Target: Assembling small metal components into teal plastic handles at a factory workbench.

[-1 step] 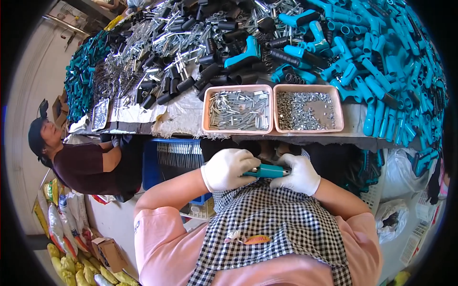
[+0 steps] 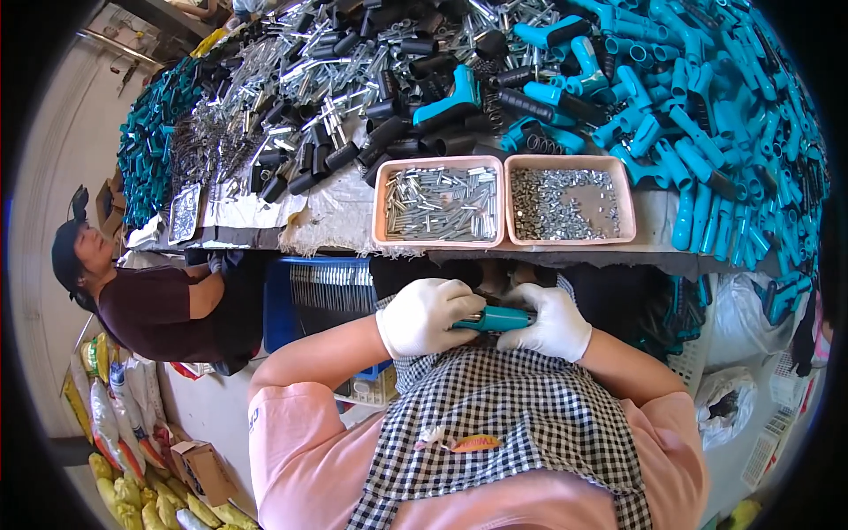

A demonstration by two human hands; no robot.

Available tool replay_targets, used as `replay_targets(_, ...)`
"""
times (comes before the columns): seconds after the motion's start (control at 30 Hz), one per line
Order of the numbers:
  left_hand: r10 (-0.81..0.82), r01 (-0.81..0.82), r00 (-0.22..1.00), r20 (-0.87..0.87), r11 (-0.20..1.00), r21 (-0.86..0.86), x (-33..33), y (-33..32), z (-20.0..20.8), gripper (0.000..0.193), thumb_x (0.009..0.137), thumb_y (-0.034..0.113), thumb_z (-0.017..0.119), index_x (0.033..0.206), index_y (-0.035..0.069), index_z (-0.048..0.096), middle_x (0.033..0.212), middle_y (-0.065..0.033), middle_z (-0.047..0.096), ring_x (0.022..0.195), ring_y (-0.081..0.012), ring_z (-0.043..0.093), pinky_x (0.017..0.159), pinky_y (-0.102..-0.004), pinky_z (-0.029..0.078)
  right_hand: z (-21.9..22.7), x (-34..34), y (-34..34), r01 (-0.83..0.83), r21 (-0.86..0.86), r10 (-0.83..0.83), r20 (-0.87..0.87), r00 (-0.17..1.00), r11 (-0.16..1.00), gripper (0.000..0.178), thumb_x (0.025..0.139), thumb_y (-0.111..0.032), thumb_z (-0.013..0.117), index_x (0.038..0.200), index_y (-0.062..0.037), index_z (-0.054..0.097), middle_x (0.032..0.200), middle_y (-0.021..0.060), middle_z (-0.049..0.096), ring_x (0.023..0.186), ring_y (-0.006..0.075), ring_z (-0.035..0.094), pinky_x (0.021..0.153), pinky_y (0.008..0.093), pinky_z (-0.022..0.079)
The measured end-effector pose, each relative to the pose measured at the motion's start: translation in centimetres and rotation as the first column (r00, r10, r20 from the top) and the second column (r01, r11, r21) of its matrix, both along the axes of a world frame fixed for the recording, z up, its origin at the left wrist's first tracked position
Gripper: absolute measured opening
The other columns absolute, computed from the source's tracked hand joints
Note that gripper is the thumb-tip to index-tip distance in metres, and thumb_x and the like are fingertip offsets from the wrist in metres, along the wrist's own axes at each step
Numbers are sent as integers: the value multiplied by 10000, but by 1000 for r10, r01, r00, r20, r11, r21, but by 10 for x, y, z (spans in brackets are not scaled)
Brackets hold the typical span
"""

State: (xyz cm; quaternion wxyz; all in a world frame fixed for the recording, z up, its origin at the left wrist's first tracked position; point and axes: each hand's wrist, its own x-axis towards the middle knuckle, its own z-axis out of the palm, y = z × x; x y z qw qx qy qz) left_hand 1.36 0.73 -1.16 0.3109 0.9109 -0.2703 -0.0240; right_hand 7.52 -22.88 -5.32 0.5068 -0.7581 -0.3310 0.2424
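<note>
Above my lap, in front of the table edge, both white-gloved hands hold one teal plastic tool housing [image 2: 502, 318]. My left hand [image 2: 420, 320] is closed around its left end, where a dark part shows beside the fingers. My right hand [image 2: 551, 325] grips the right end, thumb along the lower side; a small bit of metal shows there. The gloves hide both ends of the housing. Just beyond my hands, on the table, stand a pink tray [image 2: 380, 212] of thin metal pins and a second pink tray [image 2: 632, 212] of small metal pieces.
Teal housings [image 2: 707, 132] are heaped at the right of the table. Black sleeves and metal rods [image 2: 336, 115] cover its middle and left. A blue crate [image 2: 279, 300] stands under the table edge. At the left sits another person [image 2: 150, 305]; filled sacks [image 2: 124, 415] lie behind.
My left hand has shifted very slightly right. Both hands keep their grip on the teal housing, and the metal at its right end shows a little less.
</note>
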Motion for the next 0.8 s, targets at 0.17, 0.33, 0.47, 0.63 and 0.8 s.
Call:
replay_targets(0.17,24,-22,999,38,999,-49,13,-10,-10,394,645,189,797,986,38,669,909,-135,661,750,-318,663,674,-391,545,7,13,11,-80,-29,82,37,996,996,444,714,-328,805,1036,-47,688,854,171,693,779,332,692,710,361,557)
replay_targets(0.33,268,-275,957,112,960,57,44,-3,6,401,694,173,769,1036,51,600,869,-157,642,802,-355,643,707,-426,524,17,34,7,55,53,-62,133,989,997,303,737,-272,782,946,-67,702,753,162,663,671,330,662,626,373,522)
replay_targets(0.47,727,-632,669,-153,665,397,89,30,-1,412,781,183,674,1115,-21,545,937,-248,674,897,-397,664,823,-440,517,21,49,-1,185,-117,-172,110,979,976,284,739,-253,773,952,-76,705,766,158,665,677,309,665,631,371,514)
replay_targets(0.63,751,-642,657,-67,603,473,93,32,-39,403,774,143,632,1151,8,585,957,-257,674,966,-398,649,908,-425,480,16,33,-6,208,18,-204,286,936,978,348,716,-334,779,934,-74,702,778,150,672,713,339,660,641,399,520)
replay_targets(0.8,680,-702,694,235,712,16,77,38,-27,208,838,115,603,1000,28,698,887,-205,686,812,-360,665,773,-384,528,16,26,-18,213,-38,-180,408,895,976,313,713,-357,771,874,-100,692,696,123,645,648,322,645,589,415,505)
